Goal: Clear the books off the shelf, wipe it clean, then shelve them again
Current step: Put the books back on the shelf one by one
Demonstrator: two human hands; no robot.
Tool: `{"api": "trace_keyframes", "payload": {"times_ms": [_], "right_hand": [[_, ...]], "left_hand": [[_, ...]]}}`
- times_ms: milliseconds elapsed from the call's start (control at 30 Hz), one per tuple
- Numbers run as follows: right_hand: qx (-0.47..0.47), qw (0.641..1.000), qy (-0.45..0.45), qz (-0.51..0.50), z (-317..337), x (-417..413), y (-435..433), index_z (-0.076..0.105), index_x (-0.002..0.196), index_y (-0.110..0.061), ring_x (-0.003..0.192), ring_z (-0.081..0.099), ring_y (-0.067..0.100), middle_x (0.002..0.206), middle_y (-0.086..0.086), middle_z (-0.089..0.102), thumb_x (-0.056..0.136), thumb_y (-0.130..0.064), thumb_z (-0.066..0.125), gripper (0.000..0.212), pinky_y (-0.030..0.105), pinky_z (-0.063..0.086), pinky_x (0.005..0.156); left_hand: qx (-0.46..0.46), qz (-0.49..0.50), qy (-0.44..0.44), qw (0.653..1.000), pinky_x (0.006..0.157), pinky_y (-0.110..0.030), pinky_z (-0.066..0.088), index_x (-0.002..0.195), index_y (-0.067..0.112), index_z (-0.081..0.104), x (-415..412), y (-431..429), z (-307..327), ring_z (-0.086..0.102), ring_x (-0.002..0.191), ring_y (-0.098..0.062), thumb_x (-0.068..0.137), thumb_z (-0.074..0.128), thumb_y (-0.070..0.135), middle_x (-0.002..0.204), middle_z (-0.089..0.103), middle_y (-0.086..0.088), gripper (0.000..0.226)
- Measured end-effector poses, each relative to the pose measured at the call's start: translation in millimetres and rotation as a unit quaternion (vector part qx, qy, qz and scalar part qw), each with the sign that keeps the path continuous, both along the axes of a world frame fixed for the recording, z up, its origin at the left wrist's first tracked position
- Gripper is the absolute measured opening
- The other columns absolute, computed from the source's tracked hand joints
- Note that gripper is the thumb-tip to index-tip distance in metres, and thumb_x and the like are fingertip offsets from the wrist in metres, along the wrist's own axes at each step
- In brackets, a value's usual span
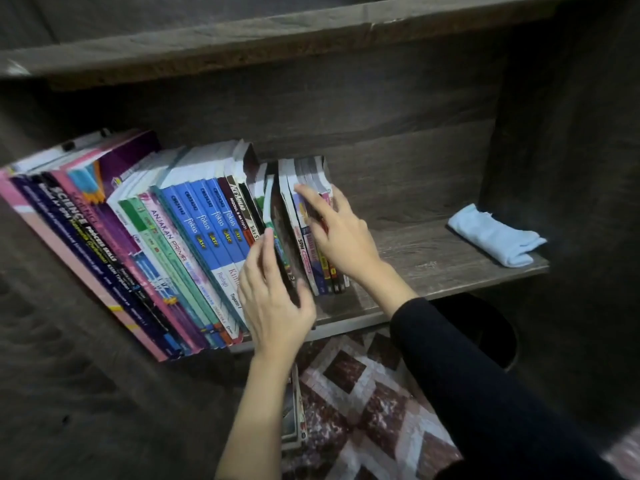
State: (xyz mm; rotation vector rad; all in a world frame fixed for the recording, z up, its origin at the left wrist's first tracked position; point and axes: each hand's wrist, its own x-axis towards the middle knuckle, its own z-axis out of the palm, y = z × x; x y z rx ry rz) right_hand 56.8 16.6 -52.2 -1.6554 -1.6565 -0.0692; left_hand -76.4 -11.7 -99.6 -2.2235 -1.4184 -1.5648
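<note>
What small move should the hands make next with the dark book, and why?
Probably push the dark book deeper and upright into its gap. The left hand grips it while it leans between the row and the small books, which the right hand presses aside. The cloth lies folded at the right end of the shelf, so wiping seems done.

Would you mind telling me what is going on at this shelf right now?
A person is working at the row of books on the shelf. The left hand grips a dark book in the row, and the right hand rests on the small books beside it. A blue cloth lies at the shelf's right end.
</note>
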Motion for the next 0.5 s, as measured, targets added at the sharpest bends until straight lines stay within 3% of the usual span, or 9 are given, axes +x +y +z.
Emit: {"api": "trace_keyframes", "payload": {"times_ms": [67, 133, 200, 300, 367, 500], "right_hand": [[0.019, 0.999, 0.024, 0.015, -9, -5, -3, 0.015, 0.147, -0.049, 0.117, 0.053, 0.036, 0.153, 0.013, 0.026, 0.098, -0.021, 0.044, 0.063, 0.052, 0.049, 0.092], [0.05, 0.996, 0.07, 0.029, -19, -9, -4, 0.003, 0.146, -0.051, 0.119, 0.053, 0.029, 0.147, 0.01, 0.039, 0.095, -0.022, 0.051, 0.076, 0.049, 0.048, 0.096], [0.029, 0.987, 0.159, 0.012, -31, -8, 0, -0.008, 0.144, -0.052, 0.114, 0.056, 0.025, 0.133, 0.011, 0.054, 0.092, -0.035, 0.058, 0.086, 0.044, 0.046, 0.098], [-0.069, 0.956, 0.284, -0.005, -51, -5, 8, 0.013, 0.145, -0.044, 0.118, 0.054, 0.028, 0.129, 0.007, 0.058, 0.076, -0.062, 0.056, 0.083, 0.052, 0.045, 0.099], [-0.109, 0.945, 0.309, 0.014, -68, -3, 6, 0.027, 0.143, -0.034, 0.12, 0.052, 0.023, 0.133, 0.001, 0.055, 0.079, -0.047, 0.062, 0.074, 0.05, 0.042, 0.102], [-0.131, 0.935, 0.328, 0.014, -92, 0, -2, 0.026, 0.147, -0.026, 0.118, 0.054, 0.022, 0.133, 0.004, 0.056, 0.086, -0.01, 0.059, 0.072, 0.037, 0.04, 0.102]], "left_hand": [[-0.055, -0.002, 0.068, 0.996, 0.108, -0.046, 0.019, 0.15, 0.026, -0.005, -4, 3, -5, 0.02, 0.132, -0.024, 0.073, 0.072, 0.017, 0.152, 0.022, -0.012, 0.109], [-0.102, -0.009, 0.144, 0.984, 0.112, -0.051, 0.004, 0.142, 0.032, -0.031, -8, 6, -7, -0.001, 0.141, -0.019, 0.073, 0.075, 0.025, 0.158, -0.013, -0.001, 0.127], [-0.148, -0.011, 0.194, 0.97, 0.11, -0.051, -0.013, 0.13, 0.034, -0.047, -10, 8, -8, -0.028, 0.137, -0.012, 0.076, 0.074, 0.034, 0.146, -0.042, 0.009, 0.132], [-0.198, -0.007, 0.216, 0.956, 0.105, -0.052, -0.023, 0.119, 0.032, -0.056, -11, 9, -6, -0.051, 0.123, -0.013, 0.073, 0.076, 0.038, 0.136, -0.054, 0.01, 0.14], [-0.204, -0.007, 0.215, 0.955, 0.104, -0.053, -0.024, 0.119, 0.033, -0.056, -11, 9, -5, -0.052, 0.122, -0.012, 0.068, 0.081, 0.035, 0.134, -0.056, 0.011, 0.146], [-0.203, 0.019, 0.205, 0.957, 0.097, -0.054, -0.028, 0.124, 0.035, -0.052, -10, 9, -8, -0.05, 0.125, -0.014, 0.064, 0.084, 0.032, 0.134, -0.056, 0.008, 0.149]]}}
